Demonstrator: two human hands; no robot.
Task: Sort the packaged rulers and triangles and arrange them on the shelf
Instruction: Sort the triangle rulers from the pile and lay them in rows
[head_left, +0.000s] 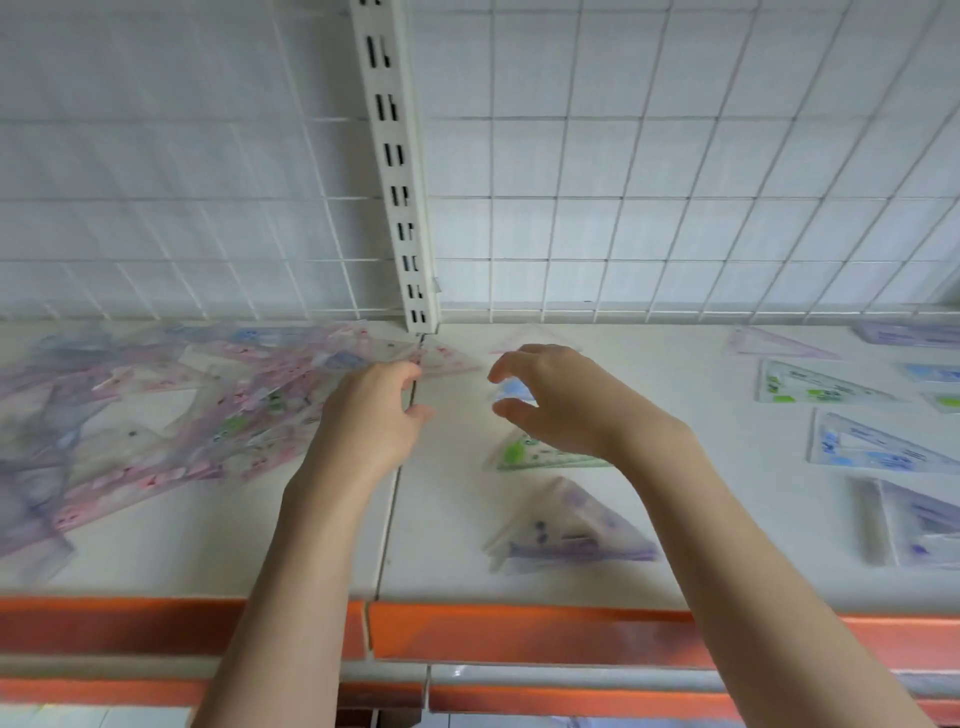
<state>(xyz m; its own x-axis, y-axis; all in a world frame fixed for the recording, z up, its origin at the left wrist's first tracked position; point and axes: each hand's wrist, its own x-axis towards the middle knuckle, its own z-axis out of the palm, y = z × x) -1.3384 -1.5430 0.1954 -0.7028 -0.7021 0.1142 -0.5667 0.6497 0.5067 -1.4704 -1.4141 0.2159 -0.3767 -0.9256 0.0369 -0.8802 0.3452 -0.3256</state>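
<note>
A jumbled pile of packaged triangles and rulers (171, 410), mostly pink and purple, covers the left part of the white shelf (447, 561). My left hand (374, 415) hovers at the pile's right edge, fingers loosely curled, holding nothing; its fingertips are close to a pink triangle (447, 359). My right hand (561, 400) is arched over a small blue packet (513, 389), fingers spread and curved, apparently not gripping it. A green triangle (535, 453) lies partly under that wrist. A purple triangle (571, 535) lies nearer the front edge.
Sorted packets lie in rows at the right: a pink triangle (774, 344), a green one (815, 385), a blue one (872, 447), a purple one (914, 525). A white wire grid (623, 197) and a slotted upright (400, 171) back the shelf. An orange strip (519, 634) edges the front.
</note>
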